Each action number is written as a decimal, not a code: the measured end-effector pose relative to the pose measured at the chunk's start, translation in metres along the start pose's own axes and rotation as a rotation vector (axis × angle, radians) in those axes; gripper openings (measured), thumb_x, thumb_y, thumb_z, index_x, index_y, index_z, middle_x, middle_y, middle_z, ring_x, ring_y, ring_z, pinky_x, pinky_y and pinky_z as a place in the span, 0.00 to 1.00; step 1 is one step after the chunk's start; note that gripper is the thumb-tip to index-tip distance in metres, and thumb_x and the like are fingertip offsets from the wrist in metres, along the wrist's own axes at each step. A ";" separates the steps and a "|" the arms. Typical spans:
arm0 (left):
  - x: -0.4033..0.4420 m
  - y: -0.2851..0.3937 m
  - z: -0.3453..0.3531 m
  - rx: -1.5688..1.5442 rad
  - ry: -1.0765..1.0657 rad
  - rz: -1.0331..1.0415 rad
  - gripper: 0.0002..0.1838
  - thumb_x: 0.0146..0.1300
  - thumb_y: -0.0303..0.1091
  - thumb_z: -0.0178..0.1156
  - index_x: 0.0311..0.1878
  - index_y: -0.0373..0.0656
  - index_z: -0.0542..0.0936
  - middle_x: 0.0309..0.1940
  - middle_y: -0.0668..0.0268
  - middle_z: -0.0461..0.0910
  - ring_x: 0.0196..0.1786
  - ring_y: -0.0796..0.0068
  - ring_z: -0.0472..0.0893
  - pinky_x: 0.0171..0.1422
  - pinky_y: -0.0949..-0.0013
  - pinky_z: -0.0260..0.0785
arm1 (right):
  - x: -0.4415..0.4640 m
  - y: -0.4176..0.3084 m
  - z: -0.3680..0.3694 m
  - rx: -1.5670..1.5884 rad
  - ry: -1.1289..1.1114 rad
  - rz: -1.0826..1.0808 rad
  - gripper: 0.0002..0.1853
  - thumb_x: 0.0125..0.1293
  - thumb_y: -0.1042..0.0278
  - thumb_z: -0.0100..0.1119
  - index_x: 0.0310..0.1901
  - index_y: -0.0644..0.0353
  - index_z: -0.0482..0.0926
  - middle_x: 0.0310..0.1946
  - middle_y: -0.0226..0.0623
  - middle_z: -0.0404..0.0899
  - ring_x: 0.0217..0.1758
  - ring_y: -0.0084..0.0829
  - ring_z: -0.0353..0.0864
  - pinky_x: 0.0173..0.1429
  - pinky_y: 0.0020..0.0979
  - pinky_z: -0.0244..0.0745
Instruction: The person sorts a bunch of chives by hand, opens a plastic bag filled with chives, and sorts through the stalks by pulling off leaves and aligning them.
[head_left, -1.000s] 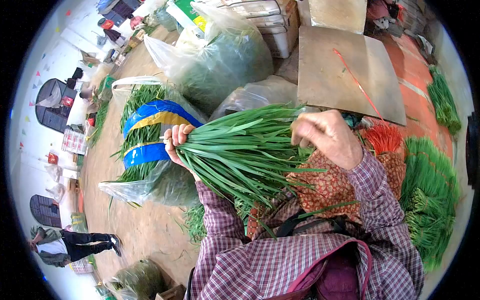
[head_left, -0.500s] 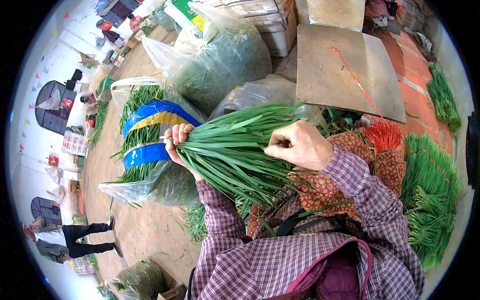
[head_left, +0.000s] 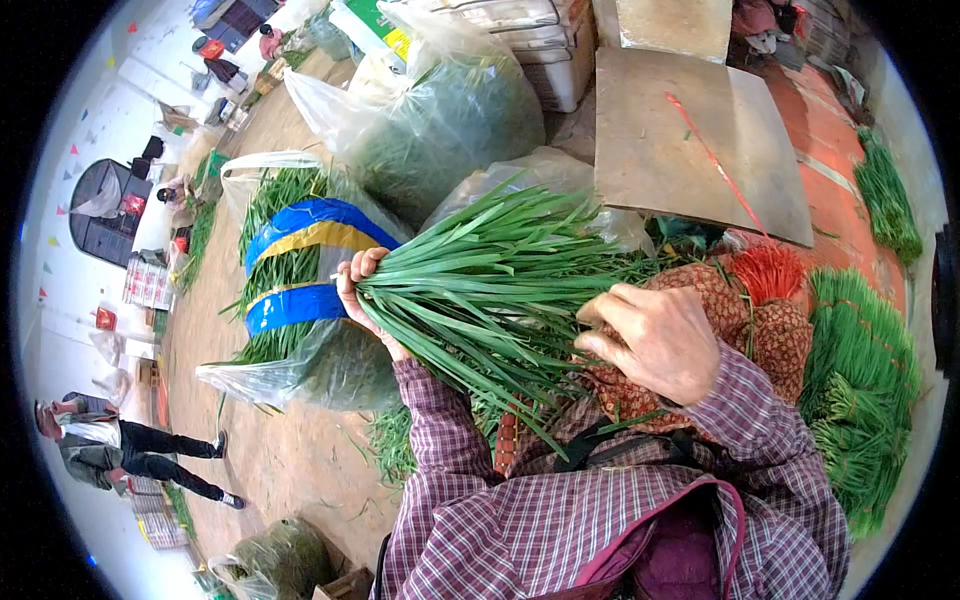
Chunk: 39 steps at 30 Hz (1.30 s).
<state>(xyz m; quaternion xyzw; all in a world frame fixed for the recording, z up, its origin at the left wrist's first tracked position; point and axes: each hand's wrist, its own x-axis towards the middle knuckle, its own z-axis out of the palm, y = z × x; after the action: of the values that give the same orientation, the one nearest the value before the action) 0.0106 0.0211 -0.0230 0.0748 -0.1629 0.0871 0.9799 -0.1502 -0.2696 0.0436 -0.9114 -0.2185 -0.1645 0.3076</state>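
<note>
Both hands curl, left (head_left: 362, 280) tight around green leaves (head_left: 490, 262), right (head_left: 665, 335) loosely beside.

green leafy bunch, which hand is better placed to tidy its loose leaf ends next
Likely the right hand: it is near the splayed leaf ends, while the left hand grips the bunch at its gathered end.

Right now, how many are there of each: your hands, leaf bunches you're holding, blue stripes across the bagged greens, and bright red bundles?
Left hand and right hand: 2
Held leaf bunch: 1
Upper blue stripe and lower blue stripe: 2
Bright red bundle: 1
Total: 6
</note>
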 end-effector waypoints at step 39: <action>0.010 -0.005 -0.021 -0.288 -0.246 -0.097 0.01 0.59 0.25 0.53 0.34 0.42 0.72 0.23 0.74 0.66 0.30 0.77 0.67 0.52 0.68 0.64 | 0.024 0.028 0.017 0.038 0.177 0.132 0.08 0.56 0.62 0.62 0.31 0.57 0.80 0.26 0.37 0.79 0.30 0.39 0.80 0.34 0.37 0.74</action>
<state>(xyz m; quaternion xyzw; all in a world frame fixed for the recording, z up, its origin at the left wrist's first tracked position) 0.0273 0.0212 -0.0399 -0.0481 -0.2886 0.0057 0.9562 -0.1127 -0.2723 0.0277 -0.8998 -0.1330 -0.2195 0.3529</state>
